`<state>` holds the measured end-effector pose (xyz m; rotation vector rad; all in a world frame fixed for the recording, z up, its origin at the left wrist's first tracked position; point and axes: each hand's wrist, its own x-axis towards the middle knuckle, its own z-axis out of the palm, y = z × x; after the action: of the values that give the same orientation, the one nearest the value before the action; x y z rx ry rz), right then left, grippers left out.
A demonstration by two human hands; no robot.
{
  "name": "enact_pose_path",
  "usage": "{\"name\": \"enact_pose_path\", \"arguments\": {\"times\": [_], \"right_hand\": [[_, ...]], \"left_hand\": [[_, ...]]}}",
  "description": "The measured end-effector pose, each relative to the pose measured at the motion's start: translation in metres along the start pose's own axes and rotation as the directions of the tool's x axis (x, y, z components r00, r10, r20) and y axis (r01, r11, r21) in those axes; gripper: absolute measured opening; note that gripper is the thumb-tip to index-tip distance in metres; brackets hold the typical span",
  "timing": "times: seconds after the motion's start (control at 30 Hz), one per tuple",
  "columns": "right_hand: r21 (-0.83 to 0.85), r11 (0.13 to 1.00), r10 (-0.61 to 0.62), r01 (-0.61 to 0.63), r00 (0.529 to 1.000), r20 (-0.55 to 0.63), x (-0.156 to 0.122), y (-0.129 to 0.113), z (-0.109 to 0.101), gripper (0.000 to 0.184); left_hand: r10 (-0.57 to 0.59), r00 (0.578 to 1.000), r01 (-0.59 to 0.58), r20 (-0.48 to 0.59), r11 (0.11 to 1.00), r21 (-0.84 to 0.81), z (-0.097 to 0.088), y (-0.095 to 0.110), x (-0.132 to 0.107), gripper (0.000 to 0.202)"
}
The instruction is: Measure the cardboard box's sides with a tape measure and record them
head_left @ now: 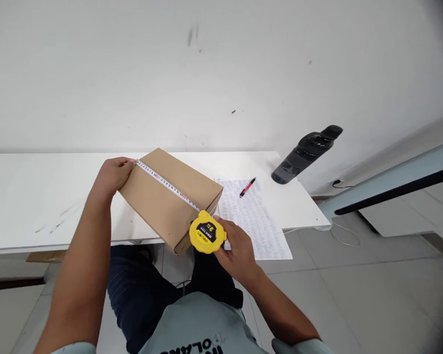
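Observation:
A brown cardboard box [162,191] rests at an angle on the white table, its near corner jutting past the front edge. Across its top runs the white blade of a tape measure [207,233], whose yellow and black case is at the box's near right side. My right hand [238,248] is closed around that case. At the far left edge of the box, my left hand [114,174] pinches the blade's end against the cardboard. The fingertips under the box edge are hidden.
Right of the box lies a printed sheet [256,231], overhanging the table's front edge, with a red and black pen [247,188] on it. A dark bottle [299,160] stands near the right end of the white table [59,196]. Behind is a wall.

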<state>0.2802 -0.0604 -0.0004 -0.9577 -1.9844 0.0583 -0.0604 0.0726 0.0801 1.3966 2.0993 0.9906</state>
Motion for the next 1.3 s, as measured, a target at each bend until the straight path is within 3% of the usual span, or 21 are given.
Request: {"name": "enact_pose_path", "arguments": {"times": [0.17, 0.33, 0.43, 0.53, 0.63, 0.73, 0.83, 0.97, 1.1, 1.17, 1.2, 1.27, 1.3], "right_hand": [[0.009, 1.0, -0.005, 0.006, 0.993, -0.114, 0.0, -0.006, 0.014, 0.077], [0.005, 0.999, -0.048, 0.05, 0.985, -0.163, 0.004, -0.004, 0.011, 0.049], [0.109, 0.977, 0.197, -0.183, 0.97, -0.143, 0.012, -0.006, 0.004, 0.027], [0.256, 0.854, 0.487, -0.452, 0.869, -0.087, 0.019, -0.011, 0.003, 0.029], [0.379, 0.782, 0.568, -0.495, 0.816, -0.105, 0.02, -0.015, 0.01, 0.036], [0.41, 0.804, 0.542, -0.431, 0.815, -0.205, 0.016, -0.015, 0.02, 0.058], [0.336, 0.874, 0.459, -0.351, 0.825, -0.329, 0.014, -0.013, 0.026, 0.078], [0.128, 0.969, 0.245, -0.21, 0.872, -0.424, 0.017, -0.013, 0.027, 0.06], [0.044, 0.992, 0.123, -0.116, 0.894, -0.431, 0.026, -0.016, 0.015, 0.039], [-0.007, 0.998, 0.055, -0.062, 0.931, -0.361, 0.036, -0.016, -0.001, 0.032], [-0.039, 0.998, 0.03, -0.041, 0.964, -0.264, 0.042, -0.016, -0.012, 0.028], [-0.11, 0.994, 0.016, -0.01, 0.999, 0.05, 0.06, -0.015, -0.034, 0.023], [-0.148, 0.989, 0.027, 0.007, 0.974, 0.226, 0.071, -0.016, -0.044, 0.023]], "left_hand": [[0.042, 0.999, -0.042, 0.001, 0.998, -0.041, 0.003, -0.006, 0.001, 0.034], [0.063, 0.998, -0.063, -0.015, 0.998, -0.022, 0.005, -0.007, -0.005, 0.035], [0.066, 0.998, -0.066, -0.013, 0.998, -0.02, 0.005, -0.005, -0.01, 0.035], [0.076, 0.997, -0.077, -0.021, 0.997, -0.025, 0.005, -0.005, -0.011, 0.037], [0.08, 0.997, -0.081, -0.018, 0.997, -0.021, 0.005, -0.006, -0.01, 0.036], [0.079, 0.997, -0.08, -0.01, 0.997, -0.02, 0.005, -0.008, -0.008, 0.034], [0.077, 0.997, -0.077, -0.005, 0.997, -0.02, 0.005, -0.01, -0.006, 0.034], [0.075, 0.997, -0.075, 0.001, 0.997, -0.02, 0.006, -0.014, -0.004, 0.036], [0.085, 0.996, -0.085, -0.004, 0.996, 0.007, 0.004, -0.015, -0.004, 0.035], [0.089, 0.996, -0.089, -0.001, 0.996, 0.017, 0.002, -0.015, -0.005, 0.034], [0.089, 0.996, -0.089, 0.002, 0.996, 0.02, 0.002, -0.014, -0.006, 0.034], [0.086, 0.996, -0.086, 0.008, 0.996, 0.025, 0.0, -0.013, -0.007, 0.032], [0.083, 0.996, -0.083, 0.009, 0.996, 0.026, 0.0, -0.013, -0.007, 0.031]]}}
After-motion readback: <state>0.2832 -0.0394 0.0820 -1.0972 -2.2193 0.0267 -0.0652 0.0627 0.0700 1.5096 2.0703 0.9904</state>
